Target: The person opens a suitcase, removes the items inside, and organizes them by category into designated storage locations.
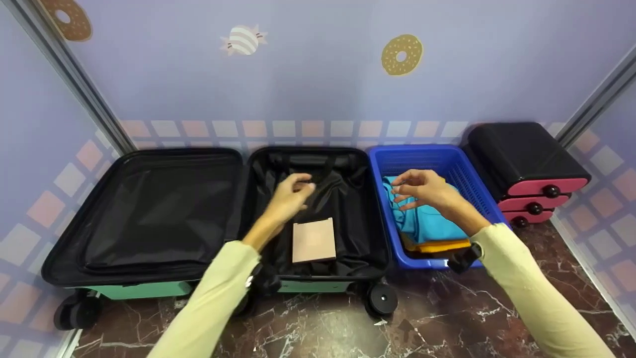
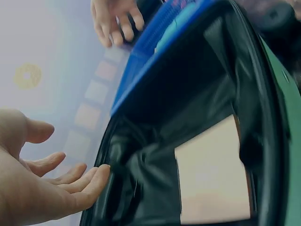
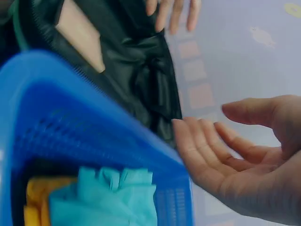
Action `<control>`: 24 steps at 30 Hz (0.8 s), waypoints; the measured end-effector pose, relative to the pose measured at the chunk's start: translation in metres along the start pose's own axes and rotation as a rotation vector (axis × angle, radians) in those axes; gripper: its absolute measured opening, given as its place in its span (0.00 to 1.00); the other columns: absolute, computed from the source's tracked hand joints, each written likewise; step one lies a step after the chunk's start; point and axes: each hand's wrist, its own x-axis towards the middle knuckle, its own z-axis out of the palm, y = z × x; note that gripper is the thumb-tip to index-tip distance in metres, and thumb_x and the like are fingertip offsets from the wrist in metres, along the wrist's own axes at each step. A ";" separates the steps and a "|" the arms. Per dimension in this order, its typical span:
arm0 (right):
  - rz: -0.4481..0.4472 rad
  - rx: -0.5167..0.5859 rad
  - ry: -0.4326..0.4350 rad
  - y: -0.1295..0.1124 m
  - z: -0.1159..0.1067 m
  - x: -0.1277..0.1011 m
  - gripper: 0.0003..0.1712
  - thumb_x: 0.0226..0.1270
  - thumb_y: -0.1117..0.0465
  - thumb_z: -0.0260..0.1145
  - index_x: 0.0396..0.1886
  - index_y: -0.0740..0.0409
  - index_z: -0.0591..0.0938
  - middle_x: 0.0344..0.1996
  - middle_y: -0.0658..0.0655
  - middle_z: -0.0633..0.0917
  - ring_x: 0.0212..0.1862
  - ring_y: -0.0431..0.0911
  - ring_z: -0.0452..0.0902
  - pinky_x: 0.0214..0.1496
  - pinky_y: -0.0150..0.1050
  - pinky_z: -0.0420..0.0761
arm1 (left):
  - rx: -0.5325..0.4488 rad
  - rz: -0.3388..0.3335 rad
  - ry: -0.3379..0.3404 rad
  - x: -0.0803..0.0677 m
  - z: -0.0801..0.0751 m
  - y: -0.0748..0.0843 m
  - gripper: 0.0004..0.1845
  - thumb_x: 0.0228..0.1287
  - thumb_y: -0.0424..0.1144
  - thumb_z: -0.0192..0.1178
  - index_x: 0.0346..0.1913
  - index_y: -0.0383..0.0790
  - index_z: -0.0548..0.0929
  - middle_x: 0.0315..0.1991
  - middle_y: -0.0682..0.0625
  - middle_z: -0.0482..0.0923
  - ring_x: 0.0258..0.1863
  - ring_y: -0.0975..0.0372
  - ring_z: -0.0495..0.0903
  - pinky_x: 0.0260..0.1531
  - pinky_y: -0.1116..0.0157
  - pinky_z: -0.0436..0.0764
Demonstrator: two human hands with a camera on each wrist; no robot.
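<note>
while our right hand (image 1: 422, 191) hovers loose and empty over the teal garment (image 1: 427, 221) in the blue basket (image 1: 392, 219), we should grasp the whole fold; our left hand (image 1: 290, 196), also slack, waits left of the basket over the suitcase (image 1: 357, 238).

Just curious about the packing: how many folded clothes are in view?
3: a beige piece in the open suitcase, teal atop yellow in the blue basket; more may lie beneath.

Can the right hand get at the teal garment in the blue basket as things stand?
Probably yes. The right hand hovers open and empty just above the teal garment, which lies on top in the open blue basket with nothing covering it.
</note>
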 end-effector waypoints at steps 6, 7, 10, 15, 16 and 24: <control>-0.144 -0.192 0.149 0.019 -0.008 -0.003 0.14 0.71 0.61 0.62 0.51 0.65 0.80 0.46 0.66 0.83 0.38 0.44 0.85 0.40 0.42 0.88 | -0.014 0.000 0.106 -0.014 -0.050 -0.015 0.19 0.74 0.34 0.51 0.63 0.31 0.72 0.60 0.35 0.73 0.57 0.50 0.74 0.55 0.53 0.82; -0.164 -0.216 0.164 0.023 -0.011 -0.004 0.14 0.71 0.61 0.63 0.51 0.65 0.80 0.46 0.67 0.83 0.37 0.43 0.85 0.39 0.41 0.88 | 0.002 0.000 0.127 -0.016 -0.059 -0.017 0.19 0.74 0.34 0.51 0.63 0.31 0.73 0.60 0.35 0.73 0.57 0.52 0.74 0.55 0.55 0.82; -0.214 -0.243 0.190 0.033 -0.023 -0.008 0.14 0.71 0.61 0.63 0.50 0.66 0.80 0.47 0.68 0.84 0.36 0.38 0.84 0.38 0.40 0.88 | 0.066 -0.006 0.178 -0.021 -0.082 -0.023 0.18 0.74 0.36 0.51 0.62 0.32 0.74 0.58 0.37 0.75 0.52 0.56 0.76 0.50 0.63 0.82; -0.256 -0.282 0.219 0.048 -0.043 -0.018 0.14 0.71 0.60 0.63 0.50 0.65 0.80 0.48 0.66 0.84 0.36 0.31 0.82 0.38 0.35 0.88 | 0.204 -0.040 0.221 -0.029 -0.107 -0.029 0.19 0.73 0.37 0.51 0.62 0.34 0.75 0.59 0.38 0.76 0.55 0.55 0.76 0.54 0.64 0.76; -0.258 -0.297 0.229 0.051 -0.047 -0.021 0.14 0.71 0.59 0.63 0.50 0.64 0.80 0.48 0.65 0.84 0.36 0.31 0.82 0.38 0.33 0.87 | 0.236 -0.048 0.225 -0.030 -0.110 -0.030 0.19 0.73 0.37 0.51 0.63 0.34 0.74 0.60 0.37 0.76 0.57 0.53 0.75 0.56 0.62 0.75; -0.214 -0.319 0.321 0.069 -0.069 -0.048 0.16 0.73 0.58 0.61 0.51 0.66 0.80 0.42 0.58 0.85 0.37 0.30 0.81 0.37 0.27 0.85 | 0.359 -0.134 0.238 -0.033 -0.126 -0.039 0.27 0.71 0.38 0.53 0.70 0.36 0.67 0.68 0.34 0.68 0.67 0.43 0.68 0.66 0.49 0.70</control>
